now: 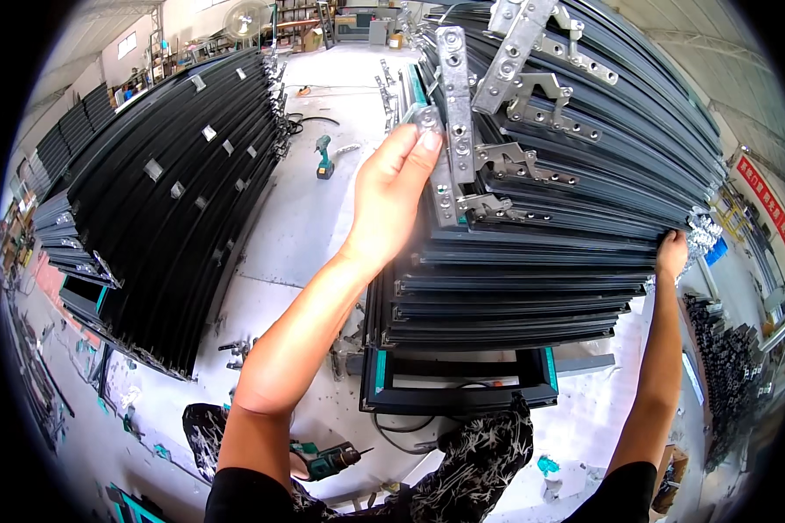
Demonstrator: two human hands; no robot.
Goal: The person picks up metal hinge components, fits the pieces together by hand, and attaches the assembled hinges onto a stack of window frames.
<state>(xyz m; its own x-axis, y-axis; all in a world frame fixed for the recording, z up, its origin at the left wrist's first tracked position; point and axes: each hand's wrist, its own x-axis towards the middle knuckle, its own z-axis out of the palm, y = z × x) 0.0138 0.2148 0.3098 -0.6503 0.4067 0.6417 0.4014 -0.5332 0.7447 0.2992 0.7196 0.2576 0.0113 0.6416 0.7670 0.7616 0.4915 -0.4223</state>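
The left hand (391, 196) has its grip closed on a silver metal hinge arm (452, 113), with the thumb and fingertips pressed on its left edge near the upper end. This arm has a row of holes and rivets and stands almost upright against the near side of a tall stack of dark frames (532, 279). The right hand (672, 253) is far out on the right end of the same stack; its fingers are curled over the edge of one frame, so this grip is closed on the frame.

More silver hinge arms (541, 118) are fixed on the upper frames, just right of the one that is held. The stack rests on a dark stand with green corners (459, 383). A second stack of dark frames (166, 209) leans well apart on the left. On the pale floor (305, 227) between the stacks stands a green drill (324, 159), and another drill (327, 459) lies near the person's patterned trousers (480, 462).
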